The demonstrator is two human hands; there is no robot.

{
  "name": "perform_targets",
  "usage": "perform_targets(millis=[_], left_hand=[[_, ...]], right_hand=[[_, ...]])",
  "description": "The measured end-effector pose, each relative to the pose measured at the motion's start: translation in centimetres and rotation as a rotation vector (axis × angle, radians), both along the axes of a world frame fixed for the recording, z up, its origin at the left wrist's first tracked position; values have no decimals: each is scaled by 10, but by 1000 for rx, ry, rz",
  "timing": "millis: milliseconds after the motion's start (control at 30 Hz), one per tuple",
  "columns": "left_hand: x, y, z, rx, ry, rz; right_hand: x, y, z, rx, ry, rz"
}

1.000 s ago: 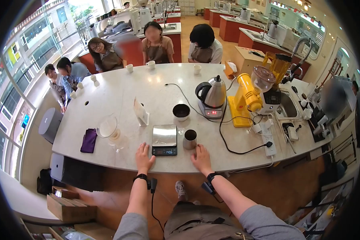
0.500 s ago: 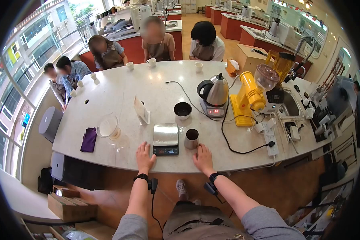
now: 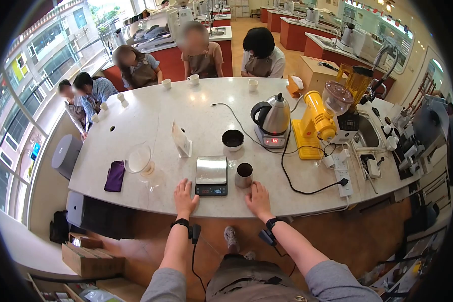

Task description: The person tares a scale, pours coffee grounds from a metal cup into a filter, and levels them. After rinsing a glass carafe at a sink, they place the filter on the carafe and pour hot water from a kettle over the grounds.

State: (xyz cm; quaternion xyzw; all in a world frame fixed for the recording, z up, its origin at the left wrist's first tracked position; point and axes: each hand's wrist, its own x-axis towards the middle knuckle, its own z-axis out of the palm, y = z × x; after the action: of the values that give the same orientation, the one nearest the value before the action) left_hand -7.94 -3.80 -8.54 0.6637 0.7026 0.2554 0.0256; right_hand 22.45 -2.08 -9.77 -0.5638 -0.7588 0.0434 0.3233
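Observation:
My left hand (image 3: 185, 198) rests on the table just left of a black digital scale (image 3: 211, 190), fingers stretched out and nothing held. The scale has a silver weighing plate and a lit display. My right hand (image 3: 258, 200) lies near the table edge, fingers extended, fingertips right by the base of a metal cup (image 3: 244, 175). That cup stands upright to the right of the scale. Behind it sits a bowl (image 3: 232, 140) with a dark inside and a pale outside. A small upright card (image 3: 181, 141) stands beyond the scale.
To the right are a steel kettle (image 3: 274, 117) on its base, a yellow grinder (image 3: 314, 118), trailing cables and a power strip (image 3: 343, 173). On the left lie a clear glass vessel (image 3: 138, 159) and a purple cloth (image 3: 115, 176). Several people sit across the table with white cups (image 3: 252, 85).
The whole view has shifted slightly, so everything appears a little further right. Both hands stay in the same places on the table.

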Motion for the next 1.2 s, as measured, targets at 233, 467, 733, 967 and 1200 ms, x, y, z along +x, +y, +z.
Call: perform_targets(millis=[233, 467, 733, 967, 1200], left_hand=[[5, 0, -2, -10, 8, 9], [1, -2, 4, 5, 16, 1], [1, 1, 0, -28, 13, 22], [0, 1, -3, -17, 32, 17], [-1, -1, -6, -15, 42, 0]], right_hand=[[2, 1, 0, -25, -1, 24], [-1, -1, -1, 6, 22, -1], [1, -2, -3, 11, 33, 24], [0, 3, -3, -8, 27, 12], [2, 4, -1, -24, 30, 6]])
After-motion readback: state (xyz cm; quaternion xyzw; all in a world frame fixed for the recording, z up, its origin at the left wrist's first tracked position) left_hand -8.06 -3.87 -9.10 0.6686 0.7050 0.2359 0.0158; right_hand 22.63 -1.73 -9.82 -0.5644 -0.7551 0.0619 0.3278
